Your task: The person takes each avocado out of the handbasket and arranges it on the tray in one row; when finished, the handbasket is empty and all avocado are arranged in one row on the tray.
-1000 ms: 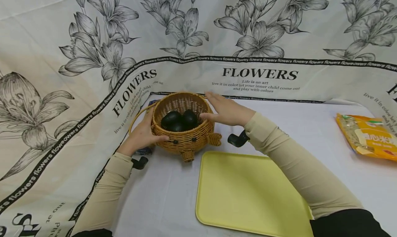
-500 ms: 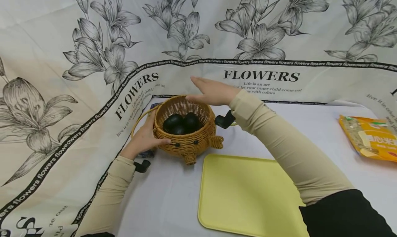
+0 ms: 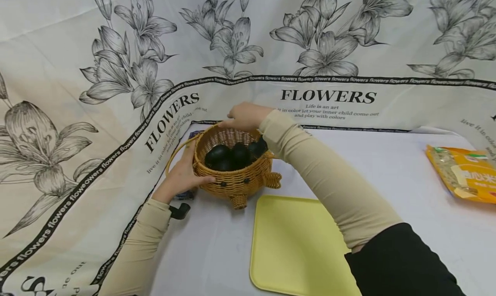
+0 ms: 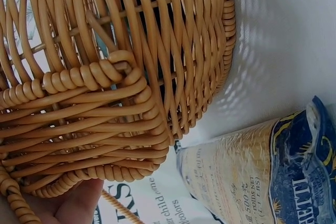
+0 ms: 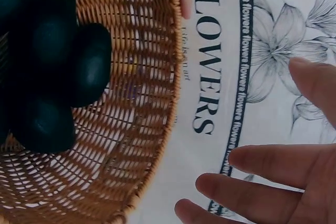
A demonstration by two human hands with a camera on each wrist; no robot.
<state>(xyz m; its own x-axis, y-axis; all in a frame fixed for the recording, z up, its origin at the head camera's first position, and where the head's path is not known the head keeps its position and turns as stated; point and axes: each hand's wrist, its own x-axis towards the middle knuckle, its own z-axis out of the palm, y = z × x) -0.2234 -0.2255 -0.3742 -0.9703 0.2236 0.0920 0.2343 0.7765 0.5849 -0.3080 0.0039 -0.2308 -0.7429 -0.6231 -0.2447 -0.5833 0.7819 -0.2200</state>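
A brown wicker basket with an animal face stands on the white tablecloth. Several smooth, dark green, egg-shaped fruits, avocado-like, lie inside it. My left hand holds the basket's left side, thumb across the front below the rim; its other fingers are mostly hidden by the wicker. Over the back rim is my right hand; in the right wrist view its fingers are spread and apart from the rim, holding nothing.
A yellow tray lies in front of the basket. An orange food bag is at the far right. A spaghetti pack lies beside the basket's left side. Flower-printed cloth rises behind.
My right hand has left the basket's right side, risen, and moved left to the back rim. The left hand stays on the basket, which stays put; the head view shifts slightly.
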